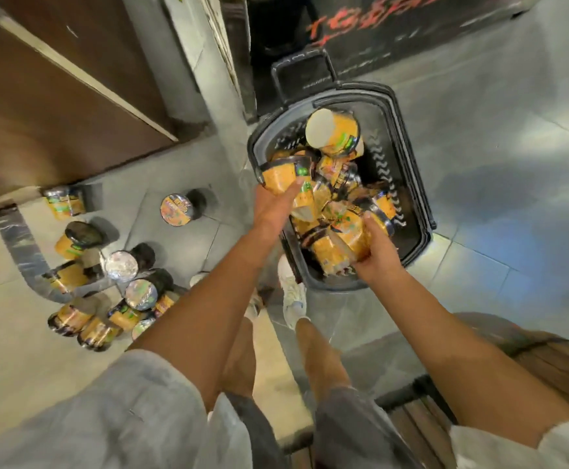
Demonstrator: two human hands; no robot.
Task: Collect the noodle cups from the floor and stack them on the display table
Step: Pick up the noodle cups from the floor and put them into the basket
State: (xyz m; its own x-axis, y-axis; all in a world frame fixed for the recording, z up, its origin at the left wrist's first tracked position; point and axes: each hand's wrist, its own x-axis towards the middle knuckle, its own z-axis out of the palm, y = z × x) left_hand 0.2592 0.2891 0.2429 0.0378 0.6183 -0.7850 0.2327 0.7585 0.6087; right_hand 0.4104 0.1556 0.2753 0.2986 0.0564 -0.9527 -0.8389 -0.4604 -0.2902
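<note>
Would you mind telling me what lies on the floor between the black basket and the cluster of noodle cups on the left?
In the head view, the person's left forearm crosses that stretch above bare grey floor tiles.

Both your arms reach forward and down, bare from the pushed-up grey sleeves to the wrists. Your left hand (273, 204) is stretched furthest out over the near-left corner of the basket (408, 137), back of the hand up, index finger straight along the side of a noodle cup (285, 174) that it grips from below. Your right hand (374, 252) sits closer to you at the basket's near edge, fingers curled round a second noodle cup (350, 236), thumb on top. The two forearms run almost parallel, well apart.
</note>
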